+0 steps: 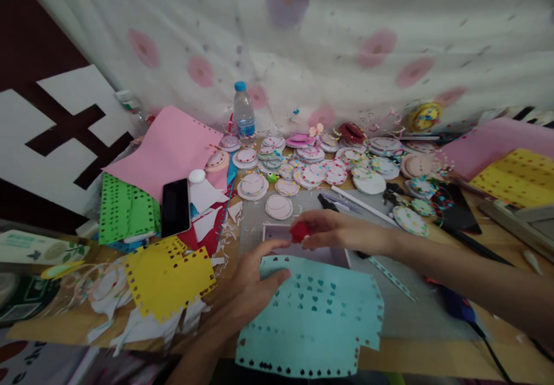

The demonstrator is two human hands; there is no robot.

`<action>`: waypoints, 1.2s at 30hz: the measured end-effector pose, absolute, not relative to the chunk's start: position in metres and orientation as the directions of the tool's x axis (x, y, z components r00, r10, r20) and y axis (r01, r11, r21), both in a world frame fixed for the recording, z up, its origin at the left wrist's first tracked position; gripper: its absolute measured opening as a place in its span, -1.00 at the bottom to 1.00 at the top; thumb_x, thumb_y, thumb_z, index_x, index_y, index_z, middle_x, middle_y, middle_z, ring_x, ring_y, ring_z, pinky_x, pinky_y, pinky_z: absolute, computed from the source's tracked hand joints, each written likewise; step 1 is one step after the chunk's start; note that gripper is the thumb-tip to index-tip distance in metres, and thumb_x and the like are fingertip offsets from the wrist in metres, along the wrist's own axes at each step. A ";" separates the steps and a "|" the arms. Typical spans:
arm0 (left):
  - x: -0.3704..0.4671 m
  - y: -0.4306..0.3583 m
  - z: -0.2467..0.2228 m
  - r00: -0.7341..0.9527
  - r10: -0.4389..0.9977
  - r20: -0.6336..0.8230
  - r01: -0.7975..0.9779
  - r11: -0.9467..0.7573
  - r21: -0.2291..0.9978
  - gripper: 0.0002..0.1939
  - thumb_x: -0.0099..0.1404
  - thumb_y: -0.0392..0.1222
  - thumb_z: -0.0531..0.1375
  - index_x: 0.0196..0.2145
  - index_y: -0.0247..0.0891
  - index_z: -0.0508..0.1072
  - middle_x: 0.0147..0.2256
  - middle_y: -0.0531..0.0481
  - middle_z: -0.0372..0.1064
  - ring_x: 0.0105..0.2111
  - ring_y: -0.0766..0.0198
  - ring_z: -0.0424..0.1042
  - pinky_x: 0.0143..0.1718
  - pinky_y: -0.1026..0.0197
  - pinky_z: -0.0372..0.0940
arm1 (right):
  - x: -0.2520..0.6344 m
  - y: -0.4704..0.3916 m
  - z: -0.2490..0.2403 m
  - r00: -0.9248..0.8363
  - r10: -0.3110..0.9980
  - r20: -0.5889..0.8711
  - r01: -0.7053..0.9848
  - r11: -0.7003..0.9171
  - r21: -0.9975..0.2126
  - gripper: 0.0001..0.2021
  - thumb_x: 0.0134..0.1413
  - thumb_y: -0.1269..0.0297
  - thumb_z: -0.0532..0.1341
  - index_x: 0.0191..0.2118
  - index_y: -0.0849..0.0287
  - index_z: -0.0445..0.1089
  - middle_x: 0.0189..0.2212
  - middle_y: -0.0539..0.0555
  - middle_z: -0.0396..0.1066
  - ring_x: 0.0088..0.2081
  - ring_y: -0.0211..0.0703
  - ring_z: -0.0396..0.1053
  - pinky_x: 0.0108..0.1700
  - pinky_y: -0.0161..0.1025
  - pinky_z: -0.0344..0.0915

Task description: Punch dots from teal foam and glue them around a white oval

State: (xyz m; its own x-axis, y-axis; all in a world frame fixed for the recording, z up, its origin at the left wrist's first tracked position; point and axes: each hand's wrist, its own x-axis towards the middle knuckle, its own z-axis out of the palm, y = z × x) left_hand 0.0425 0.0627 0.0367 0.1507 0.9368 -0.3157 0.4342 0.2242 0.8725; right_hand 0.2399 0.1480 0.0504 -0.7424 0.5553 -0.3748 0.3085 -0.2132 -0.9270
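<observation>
My right hand has its fingers closed round a small red object above an open shallow box. Held at its upper left edge by my left hand is a light blue sheet with rows of punched heart shapes. The left thumb lies over the sheet and the fingers point toward the box. The sheet hides the near part of the box. Just behind the box lies a round white disc.
Several decorated paper discs crowd the back, beside a water bottle. At left are a phone, a yellow punched sheet and a green one. Keys and a blue tool with a cord lie right.
</observation>
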 end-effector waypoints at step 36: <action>0.063 0.044 0.033 -0.086 0.996 0.012 0.384 0.022 0.923 -0.90 0.25 -0.12 0.20 -0.30 -0.15 0.45 -0.38 0.11 0.48 -0.35 0.31 0.46 -0.32 0.37 0.30 | 0.236 0.131 0.038 -0.723 0.537 -0.435 0.315 -0.304 -0.899 -0.53 -0.06 -0.11 0.26 -0.20 0.20 0.26 -0.57 -0.13 0.16 -0.56 -0.39 0.10 -0.53 -0.38 0.08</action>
